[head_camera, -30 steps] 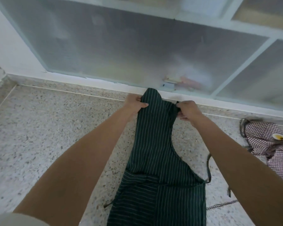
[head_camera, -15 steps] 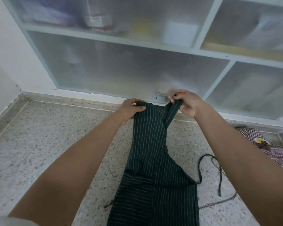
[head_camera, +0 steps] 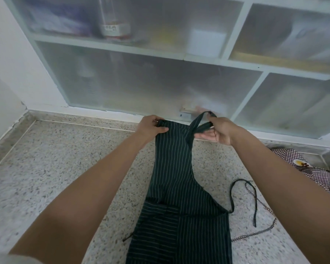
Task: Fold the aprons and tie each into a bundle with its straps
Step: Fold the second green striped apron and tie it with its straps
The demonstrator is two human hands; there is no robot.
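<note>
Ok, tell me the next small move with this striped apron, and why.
Probably lay the neck strap down onto the bib. The right hand holds it lifted, the left hand pins the green striped apron at its top corner, and the apron already lies folded lengthwise on the counter.

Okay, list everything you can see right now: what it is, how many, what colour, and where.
Striped apron: one, dark green with thin pale stripes, lying lengthwise on the counter.
Neck strap: one, dark green, looped at the apron's top.
Waist tie: one, dark, trailing to the apron's right.
Checked apron: one, maroon and white, crumpled at the far right.
Counter: one, speckled grey stone.
Cabinet: one, frosted panels, pale frame, behind the counter.
Left hand: grips the apron's top corner.
Right hand: holds the neck strap.
</note>
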